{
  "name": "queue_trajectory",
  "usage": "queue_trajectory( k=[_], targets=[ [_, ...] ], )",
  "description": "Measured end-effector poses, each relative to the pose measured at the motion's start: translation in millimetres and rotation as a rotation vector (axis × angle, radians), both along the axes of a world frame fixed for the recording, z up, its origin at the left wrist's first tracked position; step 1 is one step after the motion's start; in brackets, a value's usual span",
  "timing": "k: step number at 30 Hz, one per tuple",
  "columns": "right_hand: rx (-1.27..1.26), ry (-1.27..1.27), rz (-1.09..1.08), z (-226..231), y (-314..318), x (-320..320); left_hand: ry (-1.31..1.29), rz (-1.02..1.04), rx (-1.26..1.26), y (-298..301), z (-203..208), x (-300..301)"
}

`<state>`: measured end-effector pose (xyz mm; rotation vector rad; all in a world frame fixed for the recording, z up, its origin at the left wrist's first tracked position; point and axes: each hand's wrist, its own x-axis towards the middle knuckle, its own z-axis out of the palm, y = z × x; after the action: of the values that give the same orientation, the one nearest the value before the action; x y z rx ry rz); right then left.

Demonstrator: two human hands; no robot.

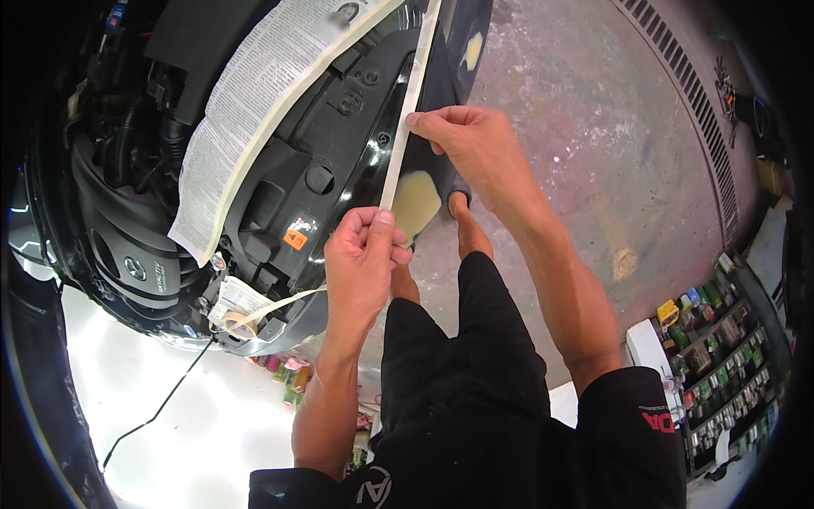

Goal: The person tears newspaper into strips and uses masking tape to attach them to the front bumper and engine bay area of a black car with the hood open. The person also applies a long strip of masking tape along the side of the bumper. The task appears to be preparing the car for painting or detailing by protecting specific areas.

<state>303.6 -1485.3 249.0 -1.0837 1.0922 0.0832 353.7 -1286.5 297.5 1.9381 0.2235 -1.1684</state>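
Observation:
A long pale strip of masking tape (pixel 398 159) runs along the edge of the black car's front, up to the top of the picture. My left hand (pixel 365 246) pinches its near part between thumb and fingers. Farther along, my right hand (pixel 462 136) is closed, thumb and fingertips pressed on the strip's right side. Just right of my left hand, a yellowish filler patch (pixel 418 202) shows on the dark bumper. A tape roll (pixel 237 324) rests on the car at lower left; a pale strip leads from it toward my left wrist, where it passes out of sight.
Newspaper sheet (pixel 254 102) edged with tape lies over the engine bay, beside the engine cover (pixel 127 246). A second filler patch (pixel 473 51) shows farther along the bumper. A floor grate (pixel 691 102) and a rack of bottles and cans (pixel 729 365) are at right.

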Motion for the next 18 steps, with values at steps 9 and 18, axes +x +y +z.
queue_trajectory(
  k=[9, 18],
  targets=[
    [0.089, -0.085, -0.082, -20, 8, -2, -0.017, -0.015, -0.012, -1, 4, -1],
    [0.265, -0.035, -0.198, -2, 26, -7, -0.014, -0.041, -0.021, 0, -1, -1]
  ],
)
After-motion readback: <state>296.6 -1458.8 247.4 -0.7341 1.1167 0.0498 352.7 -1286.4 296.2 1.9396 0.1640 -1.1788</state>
